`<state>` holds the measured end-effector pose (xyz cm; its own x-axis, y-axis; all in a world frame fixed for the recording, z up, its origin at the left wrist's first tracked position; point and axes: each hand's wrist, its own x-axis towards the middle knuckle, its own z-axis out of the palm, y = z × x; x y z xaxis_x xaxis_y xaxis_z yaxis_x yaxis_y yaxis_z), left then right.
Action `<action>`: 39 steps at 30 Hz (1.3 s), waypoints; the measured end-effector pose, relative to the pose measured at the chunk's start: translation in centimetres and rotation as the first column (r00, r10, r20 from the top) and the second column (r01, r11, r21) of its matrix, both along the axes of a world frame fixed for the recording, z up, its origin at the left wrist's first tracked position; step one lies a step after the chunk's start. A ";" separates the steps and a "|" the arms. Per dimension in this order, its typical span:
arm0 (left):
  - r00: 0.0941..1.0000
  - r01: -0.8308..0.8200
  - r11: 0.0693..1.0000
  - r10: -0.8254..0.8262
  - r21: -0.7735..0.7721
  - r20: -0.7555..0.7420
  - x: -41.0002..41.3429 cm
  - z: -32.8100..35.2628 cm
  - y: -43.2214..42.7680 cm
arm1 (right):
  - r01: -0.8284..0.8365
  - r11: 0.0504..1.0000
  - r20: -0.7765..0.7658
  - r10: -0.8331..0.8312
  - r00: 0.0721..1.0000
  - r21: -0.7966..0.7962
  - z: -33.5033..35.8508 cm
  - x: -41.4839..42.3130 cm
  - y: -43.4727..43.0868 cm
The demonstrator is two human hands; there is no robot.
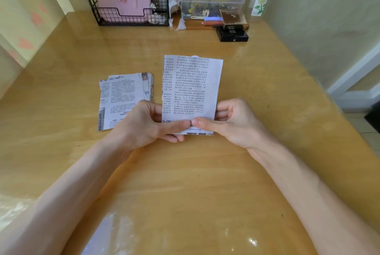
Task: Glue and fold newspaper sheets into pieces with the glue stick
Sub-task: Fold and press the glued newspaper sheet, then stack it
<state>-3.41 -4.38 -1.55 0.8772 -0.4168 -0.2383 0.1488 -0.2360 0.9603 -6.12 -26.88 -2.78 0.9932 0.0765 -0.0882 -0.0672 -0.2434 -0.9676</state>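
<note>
A folded newspaper piece stands tilted up from the wooden table, held at its lower edge by both hands. My left hand pinches the bottom left part, thumb on top. My right hand pinches the bottom right part, and its thumb meets the left thumb at the middle. A stack of newspaper sheets lies flat on the table just left of the held piece, partly behind my left hand. No glue stick shows clearly among these things.
At the back stand a black wire rack with a pink item, a clear plastic box on a wooden shelf, and a black box. A wall runs along the right side of the table.
</note>
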 end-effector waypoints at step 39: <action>0.992 -0.072 0.997 0.073 -0.012 0.105 0.1 0.1 0.3 | -0.065 0.998 -0.091 0.062 0.994 -0.028 1.4 -0.6 -0.1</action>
<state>-3.28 -4.08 -1.46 0.9252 -0.3528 -0.1397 0.0630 -0.2203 0.9734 -6.69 -26.93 -1.39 0.9742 0.1348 -0.1808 -0.1376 -0.2799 -0.9501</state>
